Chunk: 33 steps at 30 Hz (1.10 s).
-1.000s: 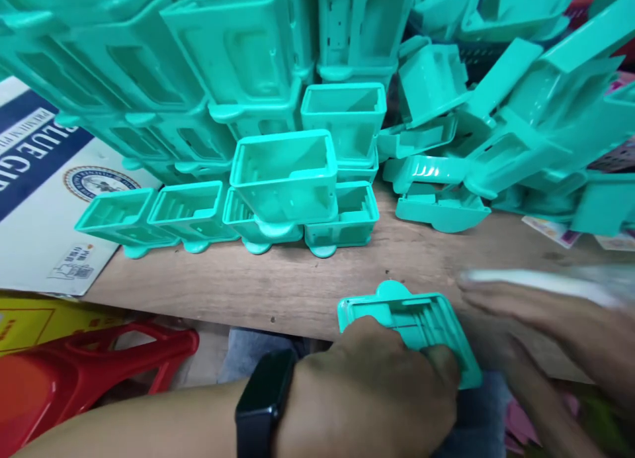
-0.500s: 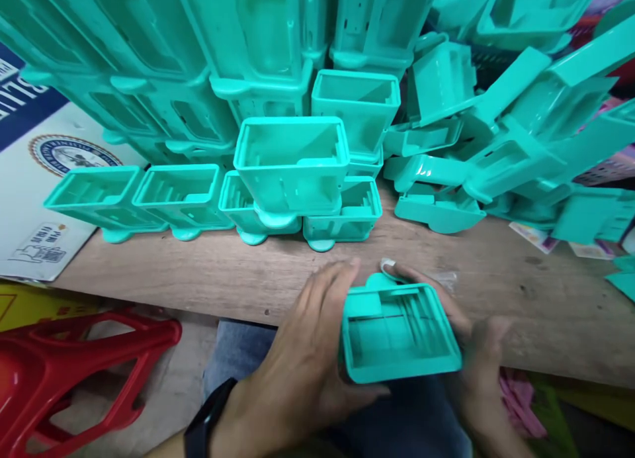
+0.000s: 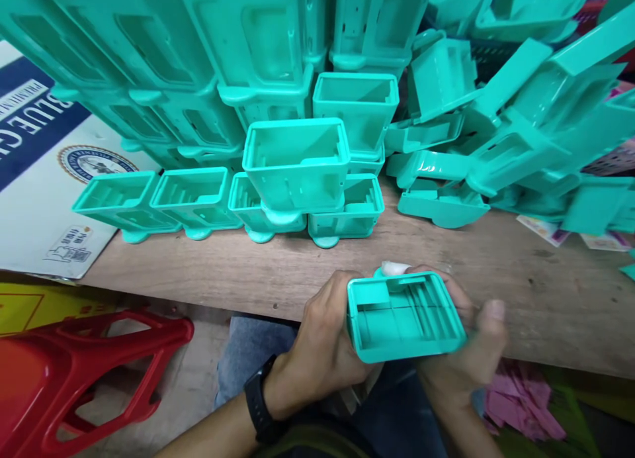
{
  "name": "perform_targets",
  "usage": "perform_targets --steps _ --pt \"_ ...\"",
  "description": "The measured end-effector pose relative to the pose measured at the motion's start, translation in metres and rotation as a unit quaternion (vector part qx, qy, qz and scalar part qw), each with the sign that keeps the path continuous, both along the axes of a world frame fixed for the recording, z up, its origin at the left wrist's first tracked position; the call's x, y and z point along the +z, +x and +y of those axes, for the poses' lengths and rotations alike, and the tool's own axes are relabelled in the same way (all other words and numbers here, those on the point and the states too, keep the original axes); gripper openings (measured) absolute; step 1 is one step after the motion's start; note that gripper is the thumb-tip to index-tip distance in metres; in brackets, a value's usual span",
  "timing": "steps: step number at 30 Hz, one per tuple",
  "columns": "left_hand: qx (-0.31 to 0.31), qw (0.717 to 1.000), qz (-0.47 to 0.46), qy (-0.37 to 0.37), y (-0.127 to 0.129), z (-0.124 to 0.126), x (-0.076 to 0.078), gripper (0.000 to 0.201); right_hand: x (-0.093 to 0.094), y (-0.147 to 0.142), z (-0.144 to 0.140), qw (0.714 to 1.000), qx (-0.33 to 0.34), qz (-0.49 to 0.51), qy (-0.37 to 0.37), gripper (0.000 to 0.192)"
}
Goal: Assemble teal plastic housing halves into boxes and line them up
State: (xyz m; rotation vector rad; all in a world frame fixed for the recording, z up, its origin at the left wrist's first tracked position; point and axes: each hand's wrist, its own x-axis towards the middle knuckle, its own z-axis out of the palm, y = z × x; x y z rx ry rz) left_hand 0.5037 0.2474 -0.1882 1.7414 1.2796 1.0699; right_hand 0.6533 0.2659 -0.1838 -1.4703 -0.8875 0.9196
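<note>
A person's two bare hands grip one teal moulded-plastic rectangular tray part [image 3: 404, 318], ribbed inside, above the near edge of a brown wood-grain tabletop [image 3: 278, 276]; the left hand [image 3: 325, 342], with a black wristband [image 3: 258, 405] on its wrist, is curled closed around the part's left side; the right hand [image 3: 464, 352] is wrapped round the right side, thumb up along the edge, one fingertip bearing a white covering at the part's far rim; the part sits at about 6 o'clock in the view, open face toward the camera; at 12 o'clock from it, four teal open-topped box parts [image 3: 198, 196] stand in a row on the tabletop, with a fifth [image 3: 297, 160] perched on top and a sixth [image 3: 357, 107] just behind it; further stacks of the same teal mouldings rise at 11 o'clock, and a loose heap, too tangled to count, lies at 2 o'clock; one white and navy printed cardboard sheet [image 3: 44, 180] lies at 9 o'clock; one red plastic stool [image 3: 84, 372] stands at 8 o'clock below the table edge; pink paper scraps [image 3: 520, 398] lie at 4 o'clock; the room beyond is hidden by the stacks.
</note>
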Motion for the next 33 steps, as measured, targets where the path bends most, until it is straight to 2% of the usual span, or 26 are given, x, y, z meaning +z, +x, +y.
perform_targets --steps 5,7,10,12,14,16,18,20,21,23,25,26,28,33 --pt "0.002 1.000 0.003 0.012 0.002 -0.002 -0.009 0.043 0.000 -0.001 0.000 1.000 -0.005 -0.012 0.021 0.054" --pt "-0.014 1.000 -0.003 0.026 0.000 -0.003 -0.012 0.059 -0.001 0.001 -0.001 1.000 0.010 0.007 0.027 0.051" --pt "-0.037 0.999 -0.015 0.021 -0.006 -0.005 -0.011 0.094 -0.004 0.007 -0.003 0.997 0.020 0.062 0.046 0.051" --pt "-0.037 0.998 -0.047 -0.013 -0.009 -0.005 -0.006 0.099 -0.007 0.011 -0.002 0.996 0.003 0.073 0.055 0.055" --pt "-0.027 0.994 -0.096 -0.031 -0.010 -0.004 0.002 0.090 -0.008 0.014 0.000 0.998 -0.013 0.045 0.044 0.056" --pt "-0.004 0.993 -0.114 -0.007 -0.008 -0.003 0.010 0.077 -0.003 0.015 0.001 0.999 -0.010 0.018 0.039 0.054" --pt "0.013 0.996 -0.085 0.031 -0.004 -0.002 0.018 0.074 0.009 0.017 0.000 0.997 -0.001 -0.009 0.077 0.054" --pt "0.003 0.997 -0.045 0.059 0.000 -0.002 0.026 0.075 0.025 0.019 -0.005 0.983 0.028 -0.101 0.151 0.054" --pt "-0.012 0.997 -0.028 0.070 0.002 -0.002 0.029 0.076 0.034 0.020 -0.007 0.966 0.054 -0.169 0.187 0.055" --pt "-0.032 0.995 -0.003 0.092 0.006 -0.001 0.034 0.071 0.048 0.020 -0.009 0.914 0.120 -0.306 0.240 0.055" --pt "-0.035 0.993 0.011 0.110 0.010 0.000 0.036 0.061 0.055 0.019 -0.007 0.870 0.153 -0.380 0.274 0.048" --pt "-0.032 0.993 0.013 0.117 0.011 0.001 0.036 0.056 0.057 0.018 -0.005 0.859 0.154 -0.396 0.285 0.044" --pt "-0.026 0.992 0.012 0.121 0.012 0.003 0.035 0.050 0.057 0.015 -0.001 0.853 0.141 -0.405 0.297 0.042" --pt "0.004 0.995 0.018 0.100 0.015 0.004 0.034 0.046 0.054 0.005 0.004 0.867 0.085 -0.401 0.283 0.048"
